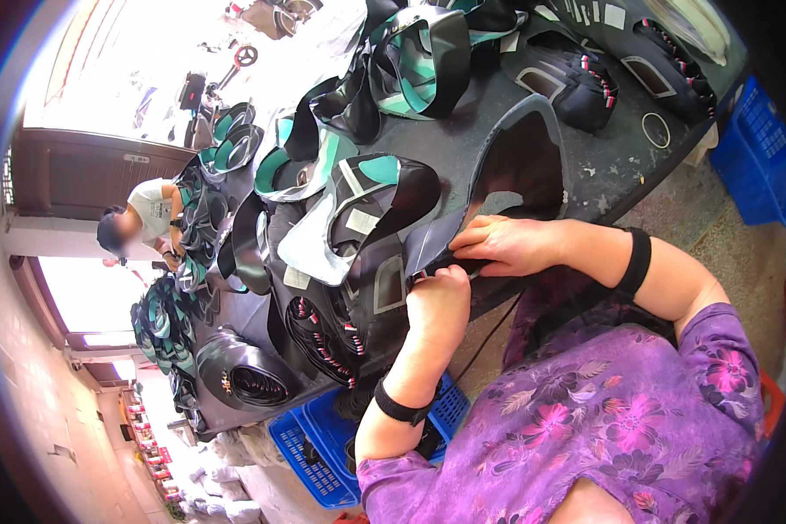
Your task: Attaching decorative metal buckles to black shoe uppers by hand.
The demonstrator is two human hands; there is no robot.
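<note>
At the near edge of the table, my left hand [439, 299] is closed, its fingertips pinching the lower edge of a black shoe upper [517, 162]. Close beside it, my right hand [508, 245] presses its fingers and thumb on the same upper, near its folded edge. The upper stands up in a curved shape with a grey rim. Just left of my hands lies a black, white and teal upper [377, 196] with a small pale label. What lies under my fingertips is mostly hidden.
Stacked black uppers [319, 336] and a coiled black bundle [251, 371] lie along the table edge. More uppers [419, 65] are piled at the far side. Blue crates [319, 472] stand below. Another person [148, 214] works at the table's left end.
</note>
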